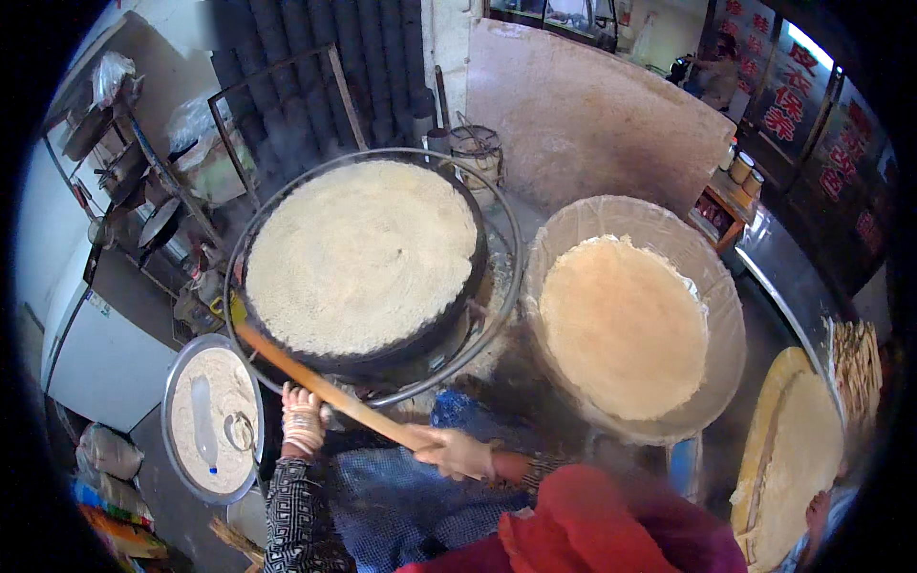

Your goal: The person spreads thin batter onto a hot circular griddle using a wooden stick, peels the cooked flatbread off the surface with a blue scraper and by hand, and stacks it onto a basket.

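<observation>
My gloved right hand (457, 453) is wrapped round one end of a long, flat wooden spatula (349, 401). The spatula slants up to the left, and its far end lies over the near left edge of the griddle. My left hand (304, 420), also gloved, has its fingers curled at the metal ring (511, 277) that circles the griddle, just below the spatula. A broad, thin, pale pancake (363, 253) covers most of the round black griddle (406, 358). Its surface looks rough, with a small dark spot near the middle.
On the right stands a big plastic-lined basket (731, 368) holding browned round pancakes (621, 325). A metal basin (253, 473) of pale batter with a bottle sits left. Far right, another person's hand (817, 511) is beside a yellow board (764, 430). A panel (592, 105) stands behind.
</observation>
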`<control>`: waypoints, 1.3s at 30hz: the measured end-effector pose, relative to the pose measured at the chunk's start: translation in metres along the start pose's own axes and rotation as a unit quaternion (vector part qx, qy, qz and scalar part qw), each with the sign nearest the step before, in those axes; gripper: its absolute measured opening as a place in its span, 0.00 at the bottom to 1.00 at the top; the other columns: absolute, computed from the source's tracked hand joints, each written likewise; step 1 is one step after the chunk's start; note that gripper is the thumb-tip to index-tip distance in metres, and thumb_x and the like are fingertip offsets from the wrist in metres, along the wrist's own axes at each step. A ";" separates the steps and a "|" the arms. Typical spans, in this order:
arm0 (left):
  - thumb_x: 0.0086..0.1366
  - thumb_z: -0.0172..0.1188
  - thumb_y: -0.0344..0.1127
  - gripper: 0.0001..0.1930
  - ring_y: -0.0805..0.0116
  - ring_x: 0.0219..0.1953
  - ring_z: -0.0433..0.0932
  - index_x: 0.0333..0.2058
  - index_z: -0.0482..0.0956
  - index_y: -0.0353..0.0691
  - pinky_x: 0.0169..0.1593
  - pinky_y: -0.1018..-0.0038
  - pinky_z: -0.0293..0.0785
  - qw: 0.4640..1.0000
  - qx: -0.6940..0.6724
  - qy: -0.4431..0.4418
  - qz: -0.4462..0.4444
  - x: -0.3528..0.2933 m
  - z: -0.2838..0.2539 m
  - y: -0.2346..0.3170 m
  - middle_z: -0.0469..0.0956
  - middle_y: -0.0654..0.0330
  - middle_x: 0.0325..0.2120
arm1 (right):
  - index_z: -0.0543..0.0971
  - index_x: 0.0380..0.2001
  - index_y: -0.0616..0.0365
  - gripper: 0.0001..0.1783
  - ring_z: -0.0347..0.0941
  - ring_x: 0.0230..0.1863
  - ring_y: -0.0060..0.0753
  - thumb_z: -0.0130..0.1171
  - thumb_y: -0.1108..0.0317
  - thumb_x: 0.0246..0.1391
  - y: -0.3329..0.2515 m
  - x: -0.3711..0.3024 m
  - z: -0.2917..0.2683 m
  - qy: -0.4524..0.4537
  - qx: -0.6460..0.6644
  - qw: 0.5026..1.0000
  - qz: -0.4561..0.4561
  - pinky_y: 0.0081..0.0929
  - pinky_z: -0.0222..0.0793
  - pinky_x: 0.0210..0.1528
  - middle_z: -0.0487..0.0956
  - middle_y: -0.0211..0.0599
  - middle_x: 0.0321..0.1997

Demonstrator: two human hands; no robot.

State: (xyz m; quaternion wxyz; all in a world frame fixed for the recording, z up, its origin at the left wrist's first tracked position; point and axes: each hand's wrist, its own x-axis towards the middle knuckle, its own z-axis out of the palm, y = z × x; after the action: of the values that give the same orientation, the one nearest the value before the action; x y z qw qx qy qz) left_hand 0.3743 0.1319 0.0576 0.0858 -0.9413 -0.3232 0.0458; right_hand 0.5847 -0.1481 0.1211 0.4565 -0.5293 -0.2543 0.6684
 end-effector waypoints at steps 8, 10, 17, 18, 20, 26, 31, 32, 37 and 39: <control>0.56 0.61 0.40 0.18 0.53 0.44 0.73 0.43 0.72 0.39 0.57 0.52 0.62 0.838 -0.522 0.129 -0.093 -0.001 -0.059 0.183 0.75 0.55 0.33 | 0.65 0.64 0.40 0.31 0.63 0.15 0.17 0.58 0.61 0.57 -0.001 -0.009 -0.025 0.083 -0.034 0.995 -0.053 0.19 0.62 0.15 0.72 0.23 0.21; 0.53 0.63 0.41 0.19 0.55 0.43 0.75 0.42 0.74 0.38 0.53 0.57 0.69 0.616 -0.784 0.003 -0.078 -0.029 -0.060 0.216 0.76 0.54 0.33 | 0.66 0.63 0.44 0.30 0.65 0.17 0.17 0.57 0.62 0.57 0.000 -0.016 -0.031 0.042 -0.023 0.999 0.003 0.19 0.63 0.16 0.74 0.24 0.24; 0.51 0.60 0.47 0.35 0.41 0.60 0.61 0.53 0.67 0.31 0.64 0.45 0.50 0.941 -0.216 0.166 0.202 -0.014 -0.161 0.177 0.64 0.41 0.54 | 0.65 0.64 0.46 0.32 0.67 0.20 0.15 0.59 0.66 0.55 0.027 -0.100 -0.066 0.139 -0.024 0.989 -0.041 0.19 0.65 0.21 0.77 0.30 0.31; 0.50 0.59 0.51 0.41 0.40 0.63 0.56 0.57 0.62 0.29 0.67 0.46 0.45 0.928 -0.206 0.242 0.195 0.017 -0.161 0.166 0.61 0.41 0.58 | 0.65 0.64 0.46 0.32 0.67 0.21 0.15 0.58 0.67 0.55 0.041 -0.113 -0.064 0.147 -0.034 0.987 -0.047 0.19 0.66 0.21 0.77 0.30 0.34; 0.51 0.58 0.57 0.43 0.42 0.64 0.55 0.58 0.61 0.30 0.67 0.49 0.44 0.923 -0.206 0.220 0.241 0.085 -0.177 0.162 0.61 0.42 0.59 | 0.63 0.65 0.46 0.33 0.67 0.21 0.16 0.57 0.68 0.56 0.045 -0.128 -0.059 0.211 0.012 0.976 -0.044 0.18 0.65 0.22 0.77 0.31 0.39; 0.45 0.65 0.58 0.44 0.47 0.64 0.58 0.53 0.68 0.29 0.67 0.61 0.51 0.961 -0.115 0.078 0.240 0.196 -0.136 0.191 0.67 0.44 0.55 | 0.58 0.67 0.48 0.34 0.64 0.21 0.15 0.51 0.70 0.57 -0.004 -0.106 -0.045 0.214 0.210 0.954 0.003 0.14 0.62 0.20 0.77 0.32 0.43; 0.38 0.63 0.60 0.39 0.46 0.57 0.65 0.43 0.73 0.32 0.63 0.59 0.59 0.960 -0.156 0.137 0.186 0.174 -0.118 0.166 0.72 0.47 0.48 | 0.58 0.67 0.47 0.35 0.59 0.17 0.14 0.53 0.66 0.56 -0.004 -0.105 -0.084 0.107 0.284 0.952 0.030 0.14 0.55 0.16 0.74 0.26 0.31; 0.41 0.63 0.58 0.37 0.45 0.57 0.64 0.44 0.72 0.32 0.63 0.59 0.59 0.962 -0.153 0.138 0.177 0.160 -0.117 0.152 0.71 0.47 0.48 | 0.58 0.67 0.47 0.36 0.58 0.16 0.13 0.54 0.64 0.55 -0.008 -0.101 -0.079 0.075 0.281 0.956 0.026 0.14 0.54 0.15 0.71 0.24 0.28; 0.51 0.61 0.48 0.33 0.43 0.61 0.61 0.51 0.67 0.31 0.65 0.58 0.57 0.971 -0.157 0.153 0.099 0.101 -0.103 0.095 0.68 0.45 0.53 | 0.58 0.67 0.48 0.37 0.58 0.14 0.15 0.57 0.62 0.54 0.009 -0.076 -0.064 0.012 0.206 0.977 0.062 0.15 0.53 0.15 0.69 0.23 0.23; 0.51 0.61 0.52 0.38 0.42 0.62 0.59 0.55 0.64 0.30 0.65 0.57 0.55 0.980 -0.122 0.143 0.068 0.064 -0.096 0.073 0.65 0.43 0.55 | 0.59 0.67 0.48 0.36 0.60 0.16 0.15 0.57 0.62 0.55 0.028 -0.058 -0.056 0.003 0.099 0.994 0.049 0.15 0.55 0.16 0.68 0.23 0.23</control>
State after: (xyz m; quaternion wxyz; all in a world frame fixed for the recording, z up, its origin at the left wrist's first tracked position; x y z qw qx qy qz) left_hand 0.4824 0.1017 0.1354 0.0122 -0.9611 -0.2464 -0.1239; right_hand 0.6296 -0.2200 0.1086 0.4742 -0.4954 -0.1592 0.7102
